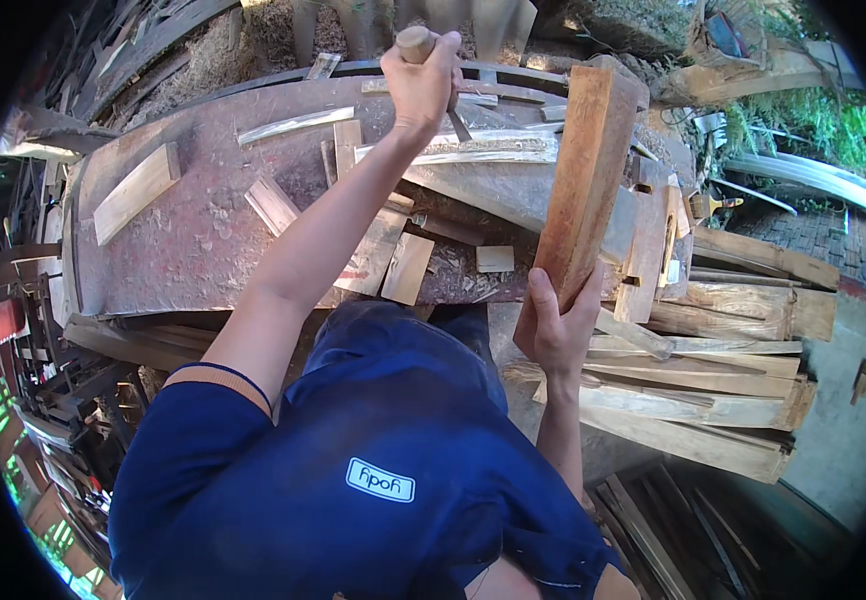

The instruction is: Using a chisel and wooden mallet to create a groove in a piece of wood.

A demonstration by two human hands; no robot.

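A wooden block (585,170) is apparently being steadied while a chisel-like tool (415,44) is held ready; by judgement, a firm grip and a controlled blade are called for next. At twelve o'clock, over the tabletop (203,225), the tool's handle is enclosed by the curled left hand (421,86). At three o'clock, the block's near end is clasped by the partly open right hand (563,328); from the left hand, the block lies toward four o'clock.

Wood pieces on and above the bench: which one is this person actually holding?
The long, thick reddish-brown block, gripped by the right hand near the end closest to the body. The pale board at the bench's left lies unheld.
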